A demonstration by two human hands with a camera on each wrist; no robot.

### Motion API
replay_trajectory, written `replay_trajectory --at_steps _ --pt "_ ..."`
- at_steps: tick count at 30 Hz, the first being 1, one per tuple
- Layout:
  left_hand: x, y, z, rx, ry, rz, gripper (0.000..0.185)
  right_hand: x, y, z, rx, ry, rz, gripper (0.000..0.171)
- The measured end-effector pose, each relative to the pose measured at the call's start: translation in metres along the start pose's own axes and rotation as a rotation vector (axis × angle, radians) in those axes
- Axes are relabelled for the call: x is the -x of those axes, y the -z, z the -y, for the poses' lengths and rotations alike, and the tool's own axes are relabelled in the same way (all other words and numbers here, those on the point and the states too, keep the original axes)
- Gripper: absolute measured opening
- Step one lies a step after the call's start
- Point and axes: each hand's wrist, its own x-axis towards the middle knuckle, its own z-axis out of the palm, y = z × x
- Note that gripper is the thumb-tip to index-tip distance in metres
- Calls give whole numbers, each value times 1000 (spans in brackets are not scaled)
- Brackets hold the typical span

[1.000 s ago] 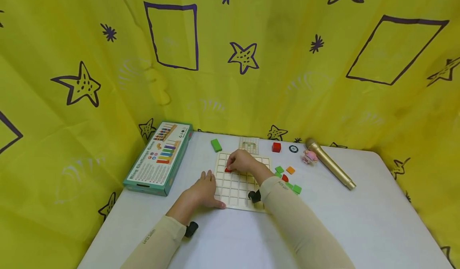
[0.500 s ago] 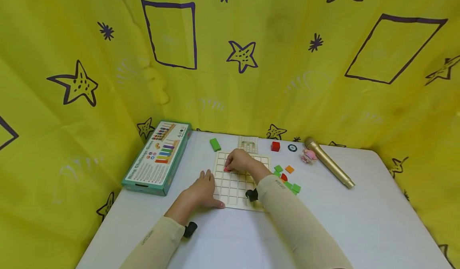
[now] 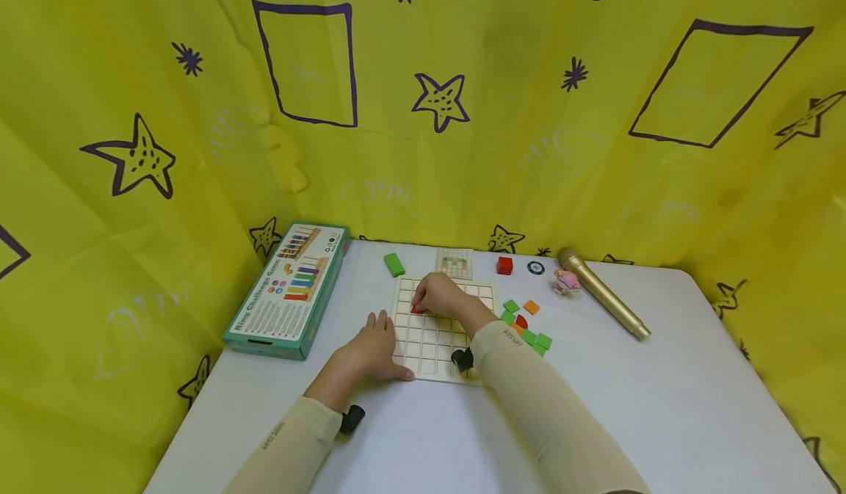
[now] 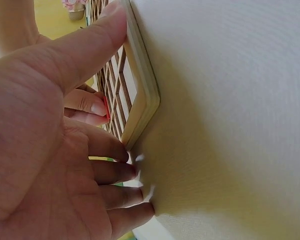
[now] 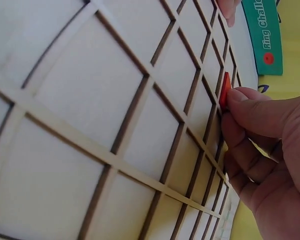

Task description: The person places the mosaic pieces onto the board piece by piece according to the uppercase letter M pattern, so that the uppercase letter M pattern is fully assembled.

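Observation:
A pale wooden grid board (image 3: 423, 351) lies on the white table before me. My left hand (image 3: 375, 347) rests at its left side, fingers extended along the edge. In the left wrist view the thumb (image 4: 97, 42) lies over the board's rim and the fingertips touch the tabletop. Over the board's far-left cells, my right hand (image 3: 441, 294) pinches a small red tile (image 5: 224, 90) between thumb and fingers. The tile stands tilted against the grid in the right wrist view; its lower part is hidden by the fingers.
Loose green tiles (image 3: 529, 337), an orange tile (image 3: 532, 307) and a red piece (image 3: 521, 321) lie right of the board. Behind it are a green block (image 3: 393, 264), pattern card (image 3: 454, 263) and red cube (image 3: 504, 266). A game box (image 3: 287, 288) sits left, a gold microphone (image 3: 604, 294) right.
The head view has shifted slightly. My right hand stays over the same far-left cells with the red tile, whose tilt changes a little. My left hand has not moved on the board.

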Motion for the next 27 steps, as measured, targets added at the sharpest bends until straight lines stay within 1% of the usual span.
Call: replay_trajectory --at_steps 4,7,9,14,18,23,27 --pt "1 -1 -1 22 17 3 119 1 -5 -2 16 7 -21 10" --pt "1 -2 -1 21 16 1 118 3 -9 -4 24 3 -41 11" --pt "1 -1 -2 16 11 -1 118 4 -10 -6 17 3 -52 11" --pt "2 -2 -1 20 14 4 118 6 -11 -8 -39 17 -65 9" --pt "2 -2 -1 23 15 0 118 9 -8 -8 -72 18 -78 7" --pt "1 -2 -1 33 21 -1 118 17 0 -7 -129 -18 -80 5" --pt "1 1 -2 14 24 1 118 24 6 -8 -138 -18 -77 5"
